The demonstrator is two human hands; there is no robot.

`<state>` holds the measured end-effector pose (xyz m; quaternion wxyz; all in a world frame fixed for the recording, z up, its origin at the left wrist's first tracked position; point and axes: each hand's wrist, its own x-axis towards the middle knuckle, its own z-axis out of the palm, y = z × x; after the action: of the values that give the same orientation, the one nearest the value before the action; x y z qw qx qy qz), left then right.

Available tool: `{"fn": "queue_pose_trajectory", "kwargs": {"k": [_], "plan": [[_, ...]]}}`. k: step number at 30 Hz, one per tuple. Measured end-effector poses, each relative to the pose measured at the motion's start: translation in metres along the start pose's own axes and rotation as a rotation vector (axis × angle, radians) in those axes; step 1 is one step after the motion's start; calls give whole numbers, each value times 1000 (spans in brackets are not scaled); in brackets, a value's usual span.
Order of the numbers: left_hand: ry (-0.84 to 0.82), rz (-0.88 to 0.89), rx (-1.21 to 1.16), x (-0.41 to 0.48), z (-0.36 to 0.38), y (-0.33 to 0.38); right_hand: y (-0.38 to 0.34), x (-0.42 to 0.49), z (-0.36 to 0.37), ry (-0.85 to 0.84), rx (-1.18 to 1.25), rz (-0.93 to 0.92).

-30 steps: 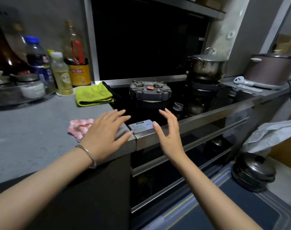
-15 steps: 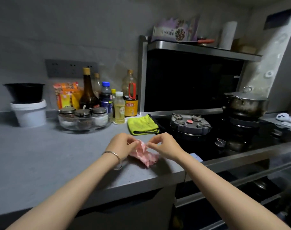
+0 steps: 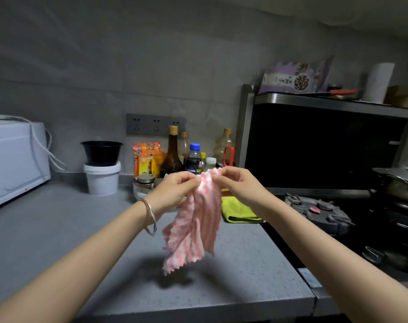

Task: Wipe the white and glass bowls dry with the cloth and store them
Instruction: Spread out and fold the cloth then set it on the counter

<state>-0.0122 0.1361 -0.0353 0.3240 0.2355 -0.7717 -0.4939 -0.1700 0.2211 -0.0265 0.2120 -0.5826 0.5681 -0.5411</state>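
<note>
A pink-and-white checked cloth (image 3: 196,227) hangs in the air above the grey counter (image 3: 70,229). My left hand (image 3: 175,190) pinches its top edge on the left. My right hand (image 3: 240,183) pinches the same edge on the right, a short gap from the left. The cloth falls in loose folds below both hands, and its lower corner ends just above the counter. No white bowl or glass bowl shows in this view.
A yellow-green cloth (image 3: 238,210) lies folded by the black hob (image 3: 319,210). Bottles (image 3: 172,150) and jars stand at the wall. A black bowl (image 3: 101,152) tops a white tub (image 3: 102,178). A white microwave (image 3: 14,157) stands left; a steel pot (image 3: 396,180) right.
Both hands reached for the cloth lying on the counter, took its edge and lifted it. It now hangs unfolded in the air. The view has swung left and up.
</note>
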Motion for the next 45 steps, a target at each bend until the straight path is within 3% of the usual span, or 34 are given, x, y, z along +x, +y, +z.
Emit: {"fn": "queue_pose_trajectory", "kwargs": {"k": [3,8,11,15,21,23,26,30,34,41,45], "plan": [[-95,-22,90,0,-22,-7,-14,22,10,-50,45,-24],[-257,-130,233,-8,-71,-47,-12,59,18,94,54,-34],[-112,-177,62,-10,-96,-66,2,73,17,143,164,54],[103,-180,-207,6,-115,-76,23,82,28,80,257,144],[333,-71,-229,19,-120,-73,47,93,38,56,319,190],[285,-88,-173,4,-122,-77,57,78,42,-29,364,231],[54,-185,-124,-33,-119,-93,76,42,48,-229,446,333],[-168,-376,-87,-71,-108,-122,102,4,60,-413,393,513],[-111,-455,-17,-71,-104,-139,118,-1,74,-335,353,586],[55,-241,459,-43,-107,-165,132,12,79,-188,62,524],[-46,-194,669,-40,-107,-170,140,18,76,-239,-416,316]]}}
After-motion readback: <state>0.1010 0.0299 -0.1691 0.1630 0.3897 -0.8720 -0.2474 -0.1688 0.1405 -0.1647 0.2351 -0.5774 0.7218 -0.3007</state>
